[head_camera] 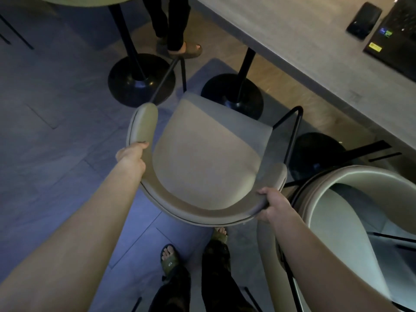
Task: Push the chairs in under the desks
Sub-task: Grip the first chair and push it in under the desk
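A beige padded chair (202,158) with a curved backrest and thin black legs stands in the middle of the view, its seat front pointing toward the grey desk (304,46) at the upper right. My left hand (131,155) grips the left side of the curved backrest. My right hand (273,204) grips the backrest's right end. The seat front lies close to the desk's black pedestal base (231,95), short of the desk edge. A second beige chair (351,212) stands right beside it, at my right arm.
On the desk lie a black phone (363,20) and a laptop (398,34). A round table on a black pedestal (140,79) stands at the upper left. Another person's legs and sandalled foot (184,49) are beyond the chair. My own feet are below the backrest.
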A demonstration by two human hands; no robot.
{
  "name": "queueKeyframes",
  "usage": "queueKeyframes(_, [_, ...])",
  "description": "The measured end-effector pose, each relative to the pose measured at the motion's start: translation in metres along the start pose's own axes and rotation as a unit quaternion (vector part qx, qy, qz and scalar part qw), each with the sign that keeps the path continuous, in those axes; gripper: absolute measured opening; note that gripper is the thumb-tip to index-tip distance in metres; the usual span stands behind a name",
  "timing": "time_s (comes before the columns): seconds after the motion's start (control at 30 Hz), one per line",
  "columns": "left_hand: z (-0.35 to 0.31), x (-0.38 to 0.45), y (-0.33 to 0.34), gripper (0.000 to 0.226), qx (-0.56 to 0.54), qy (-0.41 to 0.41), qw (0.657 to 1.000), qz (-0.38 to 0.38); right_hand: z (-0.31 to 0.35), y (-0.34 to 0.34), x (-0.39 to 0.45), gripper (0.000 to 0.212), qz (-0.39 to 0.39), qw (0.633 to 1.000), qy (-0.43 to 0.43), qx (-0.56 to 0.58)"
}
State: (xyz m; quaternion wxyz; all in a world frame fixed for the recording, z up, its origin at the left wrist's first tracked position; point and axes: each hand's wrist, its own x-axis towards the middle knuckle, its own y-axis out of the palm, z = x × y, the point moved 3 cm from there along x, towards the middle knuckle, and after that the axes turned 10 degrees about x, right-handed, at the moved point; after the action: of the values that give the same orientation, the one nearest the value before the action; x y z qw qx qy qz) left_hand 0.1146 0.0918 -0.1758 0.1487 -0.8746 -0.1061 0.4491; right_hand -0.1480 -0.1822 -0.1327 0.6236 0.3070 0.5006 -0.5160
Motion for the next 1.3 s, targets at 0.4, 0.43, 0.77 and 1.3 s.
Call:
queueKeyframes(0.4, [0.038, -0.056, -0.001, 0.065, -0.035, -0.098, 0.992, 0.073, 0.024, 0.009, -0.036, 0.048, -0.035, 0.996, 0.075, -0.025])
queueKeyframes(0.43, [0.044, -0.067, 0.001, 0.060, -0.040, -0.124, 0.989, 0.073, 0.030, 0.011, -0.036, 0.044, -0.047, 0.996, 0.070, -0.018])
queueKeyframes(0.77, [0.075, -0.094, 0.019, 0.048, -0.016, -0.240, 0.968, 0.070, 0.059, 0.015, -0.020, 0.048, -0.033, 0.992, 0.023, -0.122])
queueKeyframes(1.3, [0.011, -0.075, 0.031, 0.040, 0.014, -0.073, 0.997, 0.010, 0.022, 0.001, 0.000, 0.005, -0.019, 0.999, 0.022, -0.017])
